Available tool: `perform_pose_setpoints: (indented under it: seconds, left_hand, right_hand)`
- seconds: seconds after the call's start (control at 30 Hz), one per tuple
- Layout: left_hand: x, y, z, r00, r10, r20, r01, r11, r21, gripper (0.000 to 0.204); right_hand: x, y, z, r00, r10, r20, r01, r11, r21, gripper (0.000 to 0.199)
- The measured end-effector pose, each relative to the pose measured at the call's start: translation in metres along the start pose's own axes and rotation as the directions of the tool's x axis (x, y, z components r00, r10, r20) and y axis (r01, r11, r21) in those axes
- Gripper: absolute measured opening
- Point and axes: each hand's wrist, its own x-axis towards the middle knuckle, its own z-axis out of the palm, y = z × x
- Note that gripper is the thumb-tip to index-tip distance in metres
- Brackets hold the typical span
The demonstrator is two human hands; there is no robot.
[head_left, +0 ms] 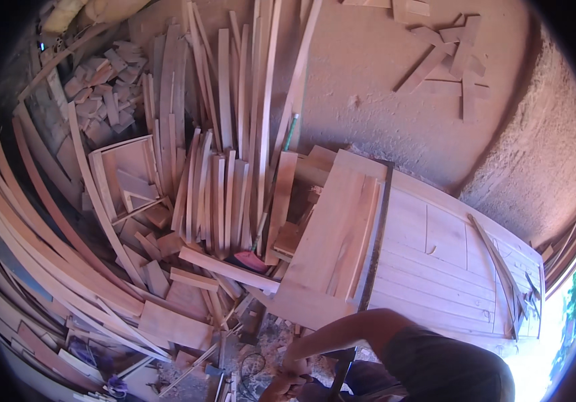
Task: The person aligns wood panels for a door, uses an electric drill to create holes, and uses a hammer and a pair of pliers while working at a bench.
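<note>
My right arm, in a dark short sleeve, reaches in from the lower right with a bent elbow. At its end my right hand point(294, 365) is closed near the lower edge. Just below it, my left hand point(278, 387) is partly cut off by the edge, its fingers not readable. The two hands are close together, and whatever is in them is hidden. To their right, a long dark metal bar point(373, 258), like a bar clamp, runs across a pale wooden panel point(314, 305) and down past my forearm.
Beyond the bar lies a planked wooden door point(428, 261) with thin dark strips point(499, 268) on it. Upright timber strips point(224, 201) lean at the wall, with a broom point(251, 260) among them. Long boards point(53, 248) curve along the left. Offcuts point(103, 90) are heaped behind; shavings point(271, 342) litter the floor.
</note>
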Motion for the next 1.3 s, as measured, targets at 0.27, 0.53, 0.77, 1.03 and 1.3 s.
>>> perform_pose_setpoints:
  seconds: [0.27,0.53,0.77,1.03,1.3]
  left_hand:
    - [0.023,-0.034,0.010,0.642,0.730,-0.233,-0.112,0.391,0.914,0.022]
    - [0.011,-0.032,0.020,0.597,0.740,-0.309,0.114,0.303,0.946,0.033]
    - [0.017,-0.012,0.005,0.958,0.113,-0.265,-0.036,0.960,0.278,0.037]
    - [0.012,-0.033,0.028,0.415,0.898,-0.149,-0.023,0.173,0.985,0.034]
    - [0.002,-0.021,0.047,0.383,0.923,-0.023,0.333,-0.115,0.936,0.033]
  right_hand:
    - [-0.012,-0.024,0.015,0.952,0.008,-0.305,-0.014,1.000,-0.018,0.048]
    - [-0.024,-0.035,0.034,0.766,0.071,-0.639,-0.081,0.997,0.014,0.061]
    - [0.058,0.019,0.034,0.991,0.109,-0.074,-0.104,0.992,0.068,0.040]
    - [-0.019,-0.037,0.045,0.705,0.150,-0.694,-0.160,0.986,0.051,0.041]
    - [-0.061,-0.069,0.084,0.310,0.121,-0.943,-0.124,0.989,0.086,0.046]
